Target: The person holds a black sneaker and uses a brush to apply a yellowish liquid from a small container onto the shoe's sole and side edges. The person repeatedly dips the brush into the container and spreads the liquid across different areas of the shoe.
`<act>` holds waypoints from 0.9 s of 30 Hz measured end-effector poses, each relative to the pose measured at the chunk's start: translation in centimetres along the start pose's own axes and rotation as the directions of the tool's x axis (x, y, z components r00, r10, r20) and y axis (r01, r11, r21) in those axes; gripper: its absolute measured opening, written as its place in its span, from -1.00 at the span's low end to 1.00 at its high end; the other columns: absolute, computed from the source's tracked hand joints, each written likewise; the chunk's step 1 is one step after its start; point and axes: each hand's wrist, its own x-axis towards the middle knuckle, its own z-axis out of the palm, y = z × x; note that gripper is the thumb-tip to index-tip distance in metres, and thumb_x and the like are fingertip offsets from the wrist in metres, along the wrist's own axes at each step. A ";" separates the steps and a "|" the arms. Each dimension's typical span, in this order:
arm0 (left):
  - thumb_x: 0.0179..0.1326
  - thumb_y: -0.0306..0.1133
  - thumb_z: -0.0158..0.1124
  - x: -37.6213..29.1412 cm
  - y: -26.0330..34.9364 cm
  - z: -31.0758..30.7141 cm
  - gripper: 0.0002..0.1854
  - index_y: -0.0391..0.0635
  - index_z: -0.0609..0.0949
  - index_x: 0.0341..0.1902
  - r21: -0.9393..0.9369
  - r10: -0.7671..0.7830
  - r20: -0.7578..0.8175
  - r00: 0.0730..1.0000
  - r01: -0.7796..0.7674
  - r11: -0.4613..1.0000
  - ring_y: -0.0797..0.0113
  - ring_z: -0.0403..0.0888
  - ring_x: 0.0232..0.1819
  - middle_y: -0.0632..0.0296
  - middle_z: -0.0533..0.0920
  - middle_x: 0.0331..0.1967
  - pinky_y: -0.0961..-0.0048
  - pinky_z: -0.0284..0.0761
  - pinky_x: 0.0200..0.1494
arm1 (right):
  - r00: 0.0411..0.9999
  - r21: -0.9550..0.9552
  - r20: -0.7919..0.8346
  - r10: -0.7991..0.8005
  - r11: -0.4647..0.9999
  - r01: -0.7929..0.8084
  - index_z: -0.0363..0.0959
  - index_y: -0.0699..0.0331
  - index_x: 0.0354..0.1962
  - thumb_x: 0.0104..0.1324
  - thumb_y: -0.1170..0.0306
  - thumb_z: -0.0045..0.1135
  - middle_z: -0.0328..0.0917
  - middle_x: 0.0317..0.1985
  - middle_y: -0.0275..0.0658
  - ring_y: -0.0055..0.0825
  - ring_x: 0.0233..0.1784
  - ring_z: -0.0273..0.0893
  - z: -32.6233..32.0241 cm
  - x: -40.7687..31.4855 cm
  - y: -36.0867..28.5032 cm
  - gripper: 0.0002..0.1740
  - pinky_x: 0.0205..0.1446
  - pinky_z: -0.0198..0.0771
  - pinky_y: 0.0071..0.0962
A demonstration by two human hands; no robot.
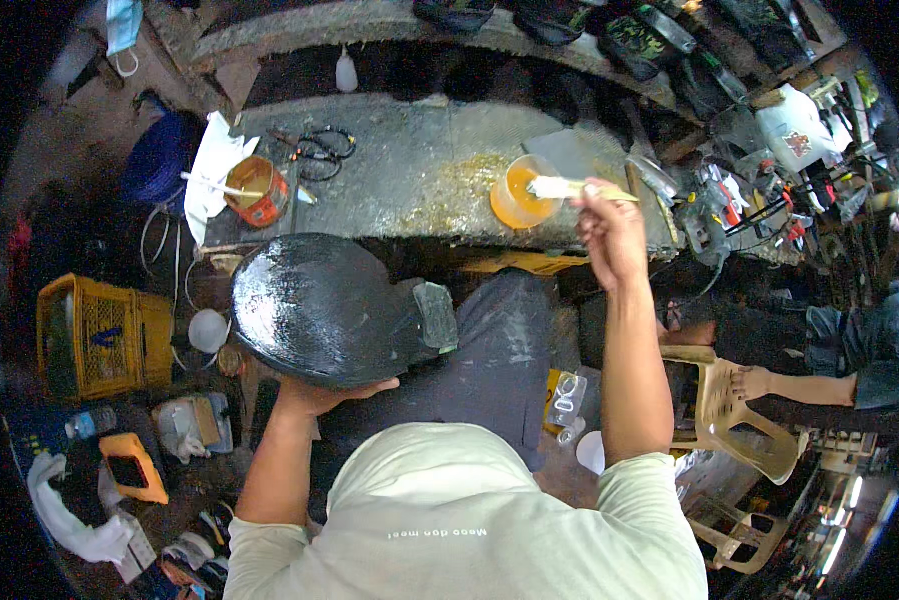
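My left hand (322,394) supports a glossy black, rounded shell-like piece (314,307) from below, in front of the bench and over my lap. A clear wrapped block (435,316) sits at the narrow right end of the piece. In my right hand (610,225) is a paintbrush (558,187) with a pale handle; its tip is at the mouth of a clear plastic cup (520,206) of orange liquid. The cup stands on the workbench (389,150). An open red can (260,196) with a stick in it stands at the bench's left end.
A coiled black cable (325,154) and a white sheet (213,176) lie on the bench. Tools (719,202) crowd its right end. Yellow crates (104,337) stand at left on the floor. At right is a plastic chair (727,412) with another person's bare foot (753,382) on it.
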 end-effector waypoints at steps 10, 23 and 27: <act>0.03 0.10 0.59 1.4 -3.2 0.0 -0.10 -0.05 0.46 0.40 0.579 0.408 0.117 0.905 -0.396 0.713 0.17 0.47 0.38 0.18 0.57 0.34 0.08 0.29 0.52 | 0.999 -0.076 0.027 0.041 0.996 -0.038 0.52 0.26 0.09 0.41 0.27 0.32 0.66 -0.27 -0.36 -0.71 -0.43 0.48 -0.7 -0.8 1.4 -0.61 -0.44 0.38 -0.69; 0.08 0.01 0.55 3.6 -3.6 -0.1 -0.17 -0.08 0.46 0.38 0.333 0.555 -0.045 0.831 -0.511 0.792 0.15 0.47 0.38 0.14 0.56 0.34 0.10 0.29 0.51 | 0.981 0.095 -0.005 0.192 0.977 -0.190 0.50 0.25 0.07 0.48 0.28 0.22 0.68 -0.26 -0.33 -0.65 -0.40 0.55 1.8 -3.6 0.0 -0.69 -0.44 0.45 -0.65; 0.09 -0.02 0.54 4.1 -3.2 1.6 -0.19 -0.09 0.46 0.38 0.350 0.571 0.032 0.821 -0.544 0.763 0.14 0.47 0.38 0.12 0.56 0.33 0.10 0.29 0.51 | 0.969 0.300 0.247 -0.015 0.952 -0.062 0.40 0.36 0.18 0.49 0.33 0.18 0.66 -0.29 -0.22 -0.59 -0.45 0.62 5.0 -9.0 -2.8 -0.59 -0.53 0.49 -0.64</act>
